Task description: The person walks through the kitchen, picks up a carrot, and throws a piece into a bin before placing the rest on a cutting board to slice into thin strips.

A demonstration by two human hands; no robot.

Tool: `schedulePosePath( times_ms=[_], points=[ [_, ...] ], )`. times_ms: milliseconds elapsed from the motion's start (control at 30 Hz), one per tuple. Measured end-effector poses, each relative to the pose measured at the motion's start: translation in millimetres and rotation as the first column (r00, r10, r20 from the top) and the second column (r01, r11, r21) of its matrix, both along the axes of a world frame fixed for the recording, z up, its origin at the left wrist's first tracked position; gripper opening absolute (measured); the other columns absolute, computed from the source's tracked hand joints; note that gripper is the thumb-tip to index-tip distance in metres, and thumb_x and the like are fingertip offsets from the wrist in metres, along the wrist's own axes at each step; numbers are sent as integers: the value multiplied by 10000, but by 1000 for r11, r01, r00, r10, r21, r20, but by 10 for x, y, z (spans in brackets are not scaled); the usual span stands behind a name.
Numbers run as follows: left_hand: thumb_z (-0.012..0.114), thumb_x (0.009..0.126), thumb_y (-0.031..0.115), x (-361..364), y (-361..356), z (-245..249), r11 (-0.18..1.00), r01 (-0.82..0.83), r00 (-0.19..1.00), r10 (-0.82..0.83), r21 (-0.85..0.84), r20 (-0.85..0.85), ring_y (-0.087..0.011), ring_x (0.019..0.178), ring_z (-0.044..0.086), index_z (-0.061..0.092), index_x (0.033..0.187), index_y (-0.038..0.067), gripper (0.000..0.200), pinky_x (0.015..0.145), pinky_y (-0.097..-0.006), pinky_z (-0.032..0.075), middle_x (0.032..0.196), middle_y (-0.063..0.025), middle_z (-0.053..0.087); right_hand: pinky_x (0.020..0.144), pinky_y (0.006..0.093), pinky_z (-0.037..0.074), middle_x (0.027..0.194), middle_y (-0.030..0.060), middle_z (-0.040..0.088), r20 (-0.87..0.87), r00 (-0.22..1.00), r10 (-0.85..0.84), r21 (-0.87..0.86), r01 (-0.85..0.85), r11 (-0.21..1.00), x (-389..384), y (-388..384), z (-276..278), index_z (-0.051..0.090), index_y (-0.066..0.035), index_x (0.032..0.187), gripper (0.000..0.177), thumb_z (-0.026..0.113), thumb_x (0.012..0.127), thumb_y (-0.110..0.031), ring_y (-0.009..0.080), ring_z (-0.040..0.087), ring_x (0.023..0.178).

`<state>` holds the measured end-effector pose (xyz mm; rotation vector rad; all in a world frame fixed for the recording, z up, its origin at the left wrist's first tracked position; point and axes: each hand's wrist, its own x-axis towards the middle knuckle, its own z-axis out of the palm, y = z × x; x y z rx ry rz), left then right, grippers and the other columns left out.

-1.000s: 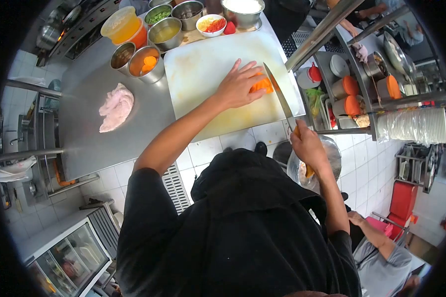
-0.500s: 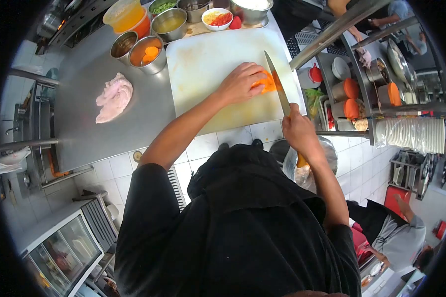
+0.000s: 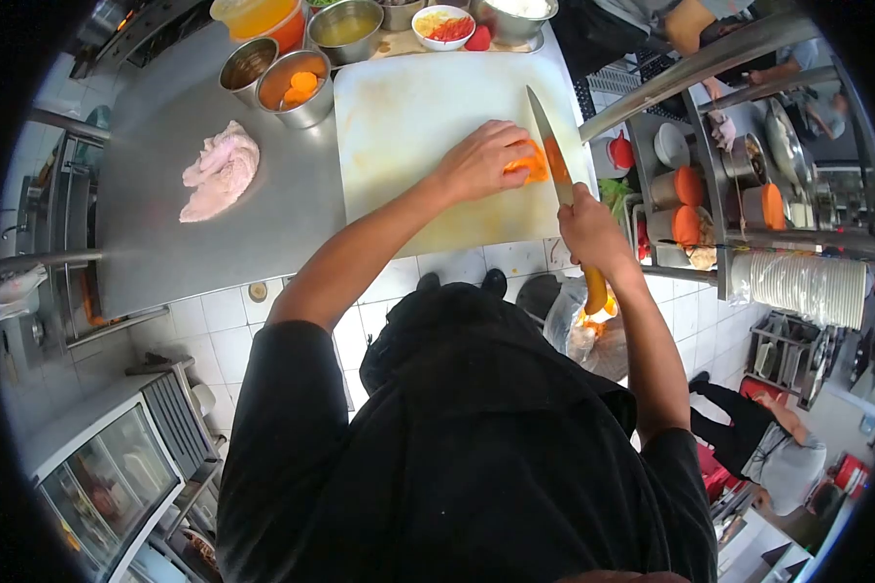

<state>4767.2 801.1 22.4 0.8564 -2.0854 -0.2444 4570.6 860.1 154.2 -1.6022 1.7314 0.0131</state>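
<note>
**Q:** What lies nearest the wearer?
**A:** White floor tiles run up to the near edge of the steel table. A glass-fronted cabinet stands lower left, and a second person lower right.

**Q:** And the hands?
**A:** The right hand is closed round the orange handle of a knife, whose blade points away along the right side of the white cutting board. The left hand, fingers curled, presses a carrot piece onto the board, just beside the blade.

**Q:** Where is there open room?
**A:** Open board stretches left of the left hand, and open steel lies between the board and the raw chicken. A shelf rack crowds the right edge, and metal bowls line the far edge.
</note>
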Motion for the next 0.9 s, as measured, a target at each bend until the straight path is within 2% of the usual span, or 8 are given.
schedulePosePath(
  times_ms=[33, 133, 167, 300, 400, 533, 800, 900],
  points=[
    [720, 789, 203, 0, -18, -1, 1000, 5, 1000, -5, 4, 3, -286, 1084, 590, 702, 998, 61, 253, 1005, -404, 470, 1111, -88, 636, 789, 595, 524, 838, 367, 654, -31, 999, 10, -1, -10, 1000, 75, 38, 81, 482, 60, 1103, 258, 466, 965, -156, 525, 658, 853],
    [718, 790, 205, 5, -27, -6, 1000, 11, 1000, -11, 21, -1, -286, 1090, 591, 701, 1002, 62, 256, 1006, -404, 469, 1112, -88, 636, 733, 569, 545, 806, 348, 661, -217, 963, 160, -436, -242, 867, -145, 24, -935, 484, 59, 1104, 251, 464, 961, -146, 495, 676, 759],
    [716, 794, 208, 1, -26, -23, 1000, 2, 1000, -2, 9, 2, -288, 1095, 591, 701, 1006, 62, 258, 1009, -405, 467, 1114, -88, 636, 512, 451, 568, 714, 290, 659, -225, 948, 224, -563, -314, 764, -245, -53, -1140, 449, 62, 1028, 206, 459, 988, -140, 371, 673, 518],
    [723, 807, 206, -10, -20, -73, 1000, -1, 999, 0, 24, 36, -305, 1142, 579, 688, 1058, 58, 293, 1033, -409, 456, 1175, -96, 635, 458, 458, 545, 699, 288, 652, -52, 992, 118, -205, -126, 971, -87, -170, -487, 445, 72, 1036, 207, 444, 988, -129, 363, 671, 515],
    [729, 811, 207, -5, -22, -78, 998, 14, 999, -16, 55, 34, -311, 1172, 570, 684, 1086, 57, 317, 1041, -412, 453, 1206, -98, 634, 518, 493, 560, 718, 307, 656, 3, 999, 53, -50, -53, 997, 8, -54, -74, 450, 67, 1041, 202, 445, 975, -124, 407, 684, 564],
    [733, 808, 197, -3, -28, -63, 999, -7, 1000, 6, 47, 26, -310, 1183, 569, 689, 1085, 58, 314, 1038, -413, 457, 1209, -95, 634, 900, 598, 496, 949, 405, 644, -171, 980, 98, -234, -138, 962, 29, 10, -655, 481, 65, 1136, 287, 473, 929, -133, 558, 629, 983],
    [747, 799, 188, 7, 8, -24, 996, -5, 1000, 4, 87, 17, -317, 1180, 568, 679, 1105, 66, 336, 1041, -409, 461, 1213, -97, 632, 588, 451, 581, 738, 272, 685, -47, 993, 108, -120, -113, 986, 13, -236, -183, 510, 75, 1140, 292, 445, 945, -134, 354, 688, 546],
    [751, 798, 183, -13, 21, -14, 991, -34, 999, 33, 133, 7, -320, 1174, 569, 677, 1116, 60, 348, 1038, -407, 465, 1229, -104, 627, 573, 433, 581, 785, 282, 688, -29, 997, 78, -49, -79, 996, 112, -180, 12, 498, 98, 1166, 321, 435, 936, -118, 343, 688, 538]
  ],
)
